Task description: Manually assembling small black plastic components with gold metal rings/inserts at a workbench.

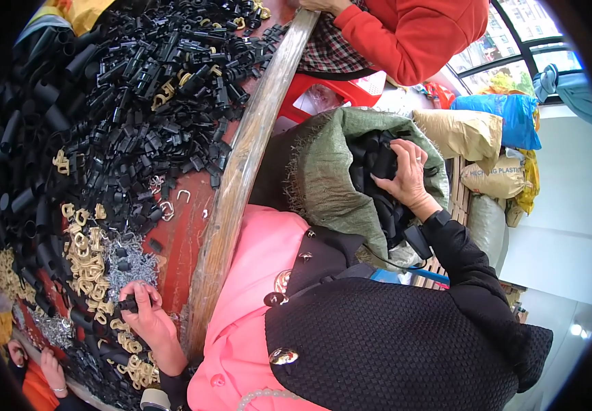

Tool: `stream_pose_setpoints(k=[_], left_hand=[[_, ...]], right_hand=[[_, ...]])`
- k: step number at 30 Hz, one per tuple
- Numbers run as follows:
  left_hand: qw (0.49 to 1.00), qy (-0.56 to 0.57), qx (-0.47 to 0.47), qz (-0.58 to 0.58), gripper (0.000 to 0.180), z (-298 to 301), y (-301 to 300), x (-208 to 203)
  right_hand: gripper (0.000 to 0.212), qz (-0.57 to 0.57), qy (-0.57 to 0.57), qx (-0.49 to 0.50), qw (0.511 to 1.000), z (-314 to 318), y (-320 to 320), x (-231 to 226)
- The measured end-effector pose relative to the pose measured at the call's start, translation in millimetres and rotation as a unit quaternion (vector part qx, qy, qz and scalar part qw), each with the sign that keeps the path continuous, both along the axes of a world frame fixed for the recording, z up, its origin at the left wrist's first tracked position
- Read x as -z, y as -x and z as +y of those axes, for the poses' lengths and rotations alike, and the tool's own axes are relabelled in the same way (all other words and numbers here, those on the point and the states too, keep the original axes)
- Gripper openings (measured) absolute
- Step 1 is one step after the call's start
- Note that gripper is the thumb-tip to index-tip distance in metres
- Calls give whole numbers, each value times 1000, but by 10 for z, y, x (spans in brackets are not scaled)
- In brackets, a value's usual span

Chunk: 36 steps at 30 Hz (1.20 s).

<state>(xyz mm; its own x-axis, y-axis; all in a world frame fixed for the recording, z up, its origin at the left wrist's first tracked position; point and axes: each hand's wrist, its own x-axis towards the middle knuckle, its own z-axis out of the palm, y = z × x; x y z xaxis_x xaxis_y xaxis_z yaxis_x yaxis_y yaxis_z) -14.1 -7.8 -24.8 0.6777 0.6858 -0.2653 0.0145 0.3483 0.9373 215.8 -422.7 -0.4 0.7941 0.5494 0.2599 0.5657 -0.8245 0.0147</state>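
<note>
My left hand (pixel 150 316), over the near end of the table, pinches a small black plastic part (pixel 129 303) between thumb and fingers. Beneath it lie cream-coloured plastic clips (pixel 89 264) and a heap of small silvery metal pieces (pixel 128 257). To the right, my right hand (pixel 409 175) reaches into the mouth of a green woven sack (pixel 333 154). Its thumb and fingers are around a black plastic piece (pixel 381 163) on top of more dark parts in the sack. Their exact shape is partly hidden by the hand.
A wooden rail (pixel 241 157) edges the red table (pixel 190 236). Piles of black parts (pixel 152 75) and black tubes (pixel 42 96) cover it. A person in a red sleeve (pixel 412 34) sits at the far side by a red stool (pixel 296 96). Another person's hands (pixel 53 373) show lower left. Filled sacks (pixel 460 130) stand right.
</note>
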Motion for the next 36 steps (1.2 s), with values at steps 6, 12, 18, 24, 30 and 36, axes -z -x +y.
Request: stream_pose_setpoints(k=[6,12,18,24,30,36], left_hand=[[1000,-2,-25,0,7,3,-3,-49],[999,-8,-29,-25,13,-17,-32,-44],[999,-23,-10,-24,11,-29,26,-102],[992,-128,-1,20,12,-50,-39,-222],[990,-127,-29,46,13,16,-49,-108],[991,-102,-60,60,14,32,-131,-149]], right_hand=[[66,71,60,34,995,10,-15,-51],[54,96,33,-30,994,436,-95,-274],[23,231,-221,-274,907,2041,-81,-383],[18,497,-221,-490,681,3215,526,-257],[15,579,-203,-480,627,3402,663,-185],[15,602,-214,-428,639,3497,664,-75]])
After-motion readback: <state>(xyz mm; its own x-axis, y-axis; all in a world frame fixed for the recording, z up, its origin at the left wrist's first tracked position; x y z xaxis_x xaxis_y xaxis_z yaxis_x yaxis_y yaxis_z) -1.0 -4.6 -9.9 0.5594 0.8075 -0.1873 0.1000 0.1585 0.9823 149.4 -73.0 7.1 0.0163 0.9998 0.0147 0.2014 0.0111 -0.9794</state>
